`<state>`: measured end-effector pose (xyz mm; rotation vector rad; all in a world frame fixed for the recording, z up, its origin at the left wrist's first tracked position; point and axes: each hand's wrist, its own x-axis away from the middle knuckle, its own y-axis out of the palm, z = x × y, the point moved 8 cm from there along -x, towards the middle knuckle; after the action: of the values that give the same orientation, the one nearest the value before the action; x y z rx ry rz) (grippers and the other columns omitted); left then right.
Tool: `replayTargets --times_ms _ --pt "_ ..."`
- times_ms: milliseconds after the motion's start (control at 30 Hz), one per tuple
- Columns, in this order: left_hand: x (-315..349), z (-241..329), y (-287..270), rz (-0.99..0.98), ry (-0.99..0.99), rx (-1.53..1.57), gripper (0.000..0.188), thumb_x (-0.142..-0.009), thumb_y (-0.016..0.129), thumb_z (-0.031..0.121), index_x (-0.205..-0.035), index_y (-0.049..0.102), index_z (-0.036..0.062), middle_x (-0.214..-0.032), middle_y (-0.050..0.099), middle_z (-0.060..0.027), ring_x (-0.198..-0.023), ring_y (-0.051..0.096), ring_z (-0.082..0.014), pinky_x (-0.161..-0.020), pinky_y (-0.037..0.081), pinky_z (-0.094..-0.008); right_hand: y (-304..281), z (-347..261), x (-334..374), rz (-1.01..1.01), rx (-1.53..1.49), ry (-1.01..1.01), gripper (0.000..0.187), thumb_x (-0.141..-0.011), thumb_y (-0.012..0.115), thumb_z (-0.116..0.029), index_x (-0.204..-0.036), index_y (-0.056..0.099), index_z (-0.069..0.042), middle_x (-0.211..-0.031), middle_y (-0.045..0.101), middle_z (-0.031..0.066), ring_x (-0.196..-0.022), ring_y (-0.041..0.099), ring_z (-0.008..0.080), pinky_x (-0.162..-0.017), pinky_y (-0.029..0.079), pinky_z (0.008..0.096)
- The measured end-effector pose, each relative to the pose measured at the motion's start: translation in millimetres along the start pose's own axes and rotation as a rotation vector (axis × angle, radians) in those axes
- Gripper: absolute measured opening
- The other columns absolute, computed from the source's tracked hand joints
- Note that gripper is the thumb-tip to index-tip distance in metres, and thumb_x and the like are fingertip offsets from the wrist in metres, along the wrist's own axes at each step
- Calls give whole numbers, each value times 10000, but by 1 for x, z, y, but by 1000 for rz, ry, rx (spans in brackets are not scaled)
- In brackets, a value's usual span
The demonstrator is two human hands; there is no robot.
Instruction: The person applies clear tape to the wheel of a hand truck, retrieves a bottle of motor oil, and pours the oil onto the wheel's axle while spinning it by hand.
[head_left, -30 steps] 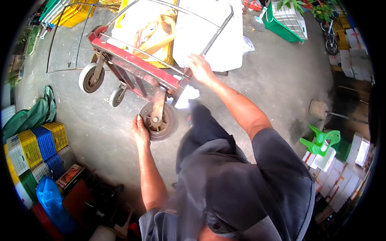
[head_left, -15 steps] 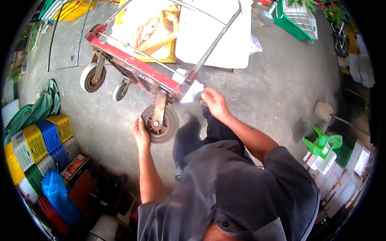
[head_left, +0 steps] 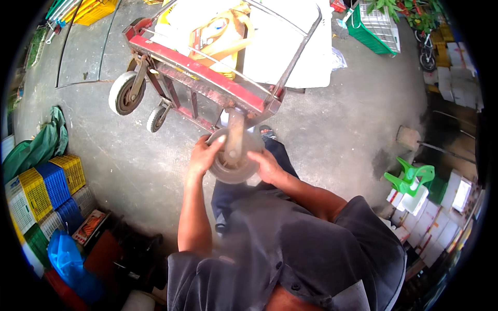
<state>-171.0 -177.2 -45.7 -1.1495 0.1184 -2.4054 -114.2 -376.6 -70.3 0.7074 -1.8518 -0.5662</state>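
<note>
A red-framed hand cart (head_left: 197,80) stands tipped, its underside and wheels turned toward me. The nearest caster wheel (head_left: 233,175), blurred by motion, hangs from a rusty metal fork (head_left: 236,129). From the left side my left hand (head_left: 203,155) grips this wheel, with the thumb along its upper face. My right hand (head_left: 267,165) holds the opposite side of the rim, thumb on the face and the other fingers mostly hidden. Farther left are a pale-rimmed wheel (head_left: 125,93) and a smaller wheel (head_left: 157,118) of the cart.
Behind the cart lie white boards (head_left: 295,57) and an orange-and-yellow container (head_left: 218,39). Stacked plastic crates (head_left: 52,179) and a blue bag (head_left: 67,256) stand at left. A green crate (head_left: 371,33) is at far right; a green stool (head_left: 410,176) sits on boxes to the right.
My right hand has come down and left onto the caster wheel. The left hand has moved up and right around its rim. The cart's near end and wheel have shifted right.
</note>
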Motion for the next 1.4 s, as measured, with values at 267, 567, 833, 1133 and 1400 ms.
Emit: replayTargets --times_ms 267,567,833,1133,1400 --pt "-26 4 13 -167 40 -41 943 -666 775 571 -1201 555 -173 -1143 634 -314 -1091 637 -355 -918 502 -403 1 -2 12 344 65 -71 512 -911 641 -195 -1328 476 53 -1200 616 166 -1074 625 254 -917 508 389" --pt "-16 20 5 -148 100 -303 925 -690 724 615 -1162 580 -168 -1138 628 -329 -1108 625 -376 -934 491 -414 13 10 5 190 -113 -101 492 -915 643 -195 -1304 497 67 -1169 630 175 -1033 649 266 -894 534 409" --pt "-36 -3 17 -278 83 -57 915 -682 742 581 -1188 567 -162 -1133 642 -307 -1111 628 -359 -943 487 -399 15 1 16 320 45 -161 485 -938 624 -177 -1307 457 91 -1203 602 177 -1084 621 271 -918 524 410" --pt "-11 18 3 -159 111 -268 765 -710 787 504 -1127 612 -114 -1026 687 -247 -986 674 -307 -859 518 -376 35 3 12 71 -121 -175 593 -938 564 -155 -1462 333 -1 -1403 479 141 -1273 503 267 -1053 416 415" --pt "-32 3 15 -318 91 -88 756 -713 788 495 -1130 613 -110 -1046 683 -245 -985 673 -273 -868 515 -366 13 9 14 247 81 -204 498 -952 593 -177 -1352 423 66 -1242 588 163 -1116 605 261 -951 502 409"
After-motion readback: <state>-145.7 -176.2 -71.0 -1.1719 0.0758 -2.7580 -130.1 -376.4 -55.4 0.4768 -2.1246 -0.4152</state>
